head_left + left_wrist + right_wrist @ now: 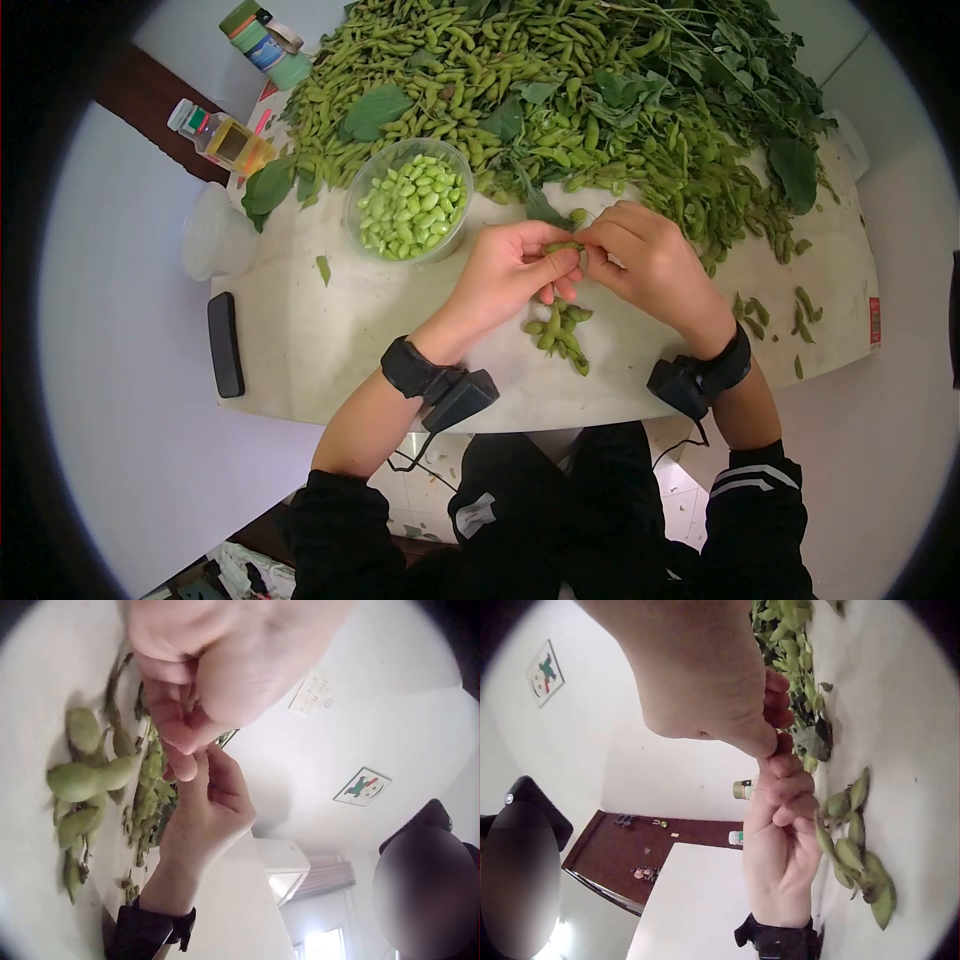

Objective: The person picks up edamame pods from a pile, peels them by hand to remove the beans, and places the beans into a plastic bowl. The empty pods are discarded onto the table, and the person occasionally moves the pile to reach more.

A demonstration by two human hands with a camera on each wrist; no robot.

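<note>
Both hands meet above the white table in the head view, just right of the plastic bowl. Between its thumb and fingers my left hand (505, 272) holds a green edamame pod (563, 247). The right hand (652, 262) pinches that pod's right end with thumb and forefinger; the fingers hide much of it in both wrist views. Below the hands lies a small cluster of edamame pods (558, 332). The clear bowl (353, 228) holds many bright green shelled beans (415, 208).
A large heap of edamame pods (450, 70) with leafy stems (720, 65) covers the table's back. At left stand a bottle of yellow liquid (235, 145), a green-capped bottle (270, 55) and a clear container (215, 232). A black phone (226, 345) lies at the left edge; loose pods (805, 305) lie right.
</note>
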